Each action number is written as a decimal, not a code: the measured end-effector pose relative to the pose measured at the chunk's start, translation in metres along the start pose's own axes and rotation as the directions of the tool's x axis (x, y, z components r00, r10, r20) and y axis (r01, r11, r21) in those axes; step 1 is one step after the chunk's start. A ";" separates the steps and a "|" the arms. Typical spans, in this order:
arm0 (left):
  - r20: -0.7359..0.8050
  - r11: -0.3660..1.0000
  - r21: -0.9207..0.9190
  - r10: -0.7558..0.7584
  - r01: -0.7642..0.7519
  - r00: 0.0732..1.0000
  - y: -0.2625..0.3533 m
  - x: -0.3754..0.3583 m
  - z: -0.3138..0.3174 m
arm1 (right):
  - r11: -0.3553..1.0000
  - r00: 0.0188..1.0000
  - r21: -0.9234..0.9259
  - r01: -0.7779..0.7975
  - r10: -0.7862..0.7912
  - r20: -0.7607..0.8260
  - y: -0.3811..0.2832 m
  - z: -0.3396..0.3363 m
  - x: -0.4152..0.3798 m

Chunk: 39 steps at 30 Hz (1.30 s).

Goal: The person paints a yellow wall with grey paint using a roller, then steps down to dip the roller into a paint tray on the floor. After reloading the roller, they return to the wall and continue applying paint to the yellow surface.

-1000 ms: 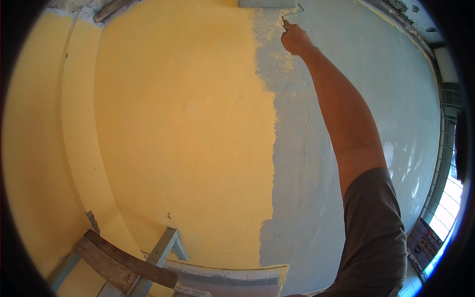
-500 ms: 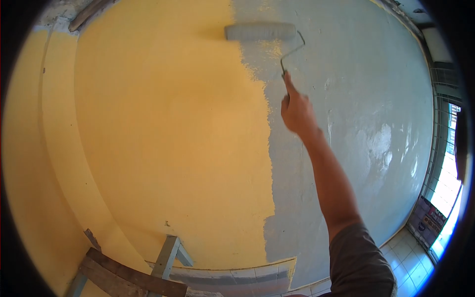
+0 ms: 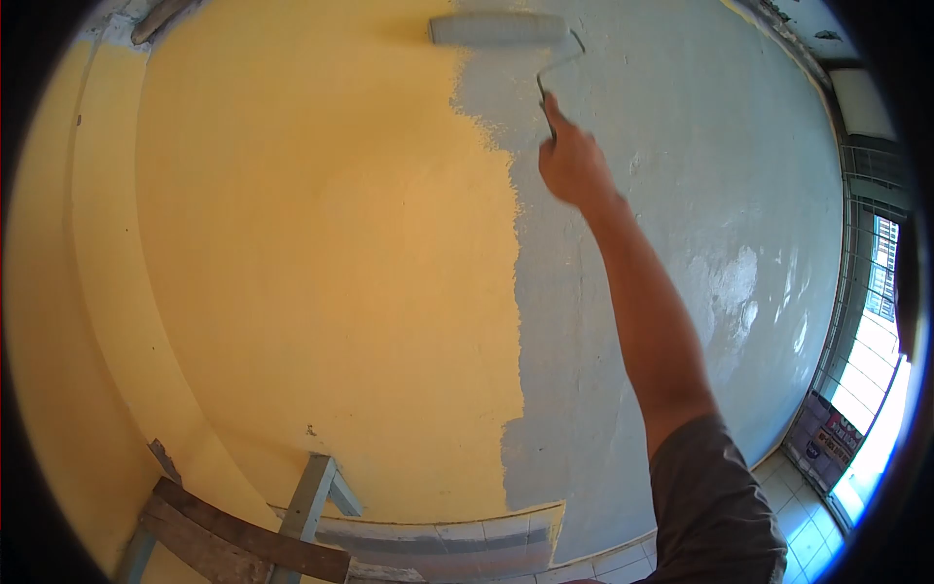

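Roughly half the wall (image 3: pixel 671 234) looks covered, grey at right, yellow left to coat, right hand (image 3: pixel 574 169) closed round the roller (image 3: pixel 498 30).

Glossy wet sheen on my grey paint (image 3: pixel 725 292), right side; matt yellow wall (image 3: pixel 331 243) beside it, rough brown wooden planks (image 3: pixel 243 533) below left.

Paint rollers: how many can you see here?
1: the paint roller is high on the wall, across the ragged line where yellow meets grey, held from below by the right hand. None seems hidden.
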<state>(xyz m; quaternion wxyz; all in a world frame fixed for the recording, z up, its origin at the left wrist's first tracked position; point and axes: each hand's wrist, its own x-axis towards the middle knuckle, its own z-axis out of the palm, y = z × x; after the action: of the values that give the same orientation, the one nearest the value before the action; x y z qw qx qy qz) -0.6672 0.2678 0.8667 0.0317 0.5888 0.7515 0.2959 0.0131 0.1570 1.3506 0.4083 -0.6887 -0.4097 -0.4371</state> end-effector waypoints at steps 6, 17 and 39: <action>-0.109 0.999 -0.040 0.016 -0.020 0.994 -0.016 0.015 0.028 | 0.996 0.996 -0.051 0.076 -0.078 -0.044 -0.014 -0.018 0.087; -0.220 0.973 -0.216 0.035 -0.084 0.975 -0.030 0.019 0.036 | 0.992 0.998 0.110 -0.060 0.056 0.041 0.017 0.020 -0.063; -0.266 0.995 -0.087 0.017 -0.041 0.964 -0.018 0.001 0.025 | 0.878 0.919 0.306 -0.368 0.293 0.265 0.049 0.042 -0.442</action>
<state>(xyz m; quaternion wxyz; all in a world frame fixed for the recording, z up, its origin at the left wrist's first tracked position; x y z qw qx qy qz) -0.6736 0.2767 0.8381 -0.0464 0.5527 0.7258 0.4069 -0.0557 0.0878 0.9151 0.5472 -0.7074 -0.3973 -0.2054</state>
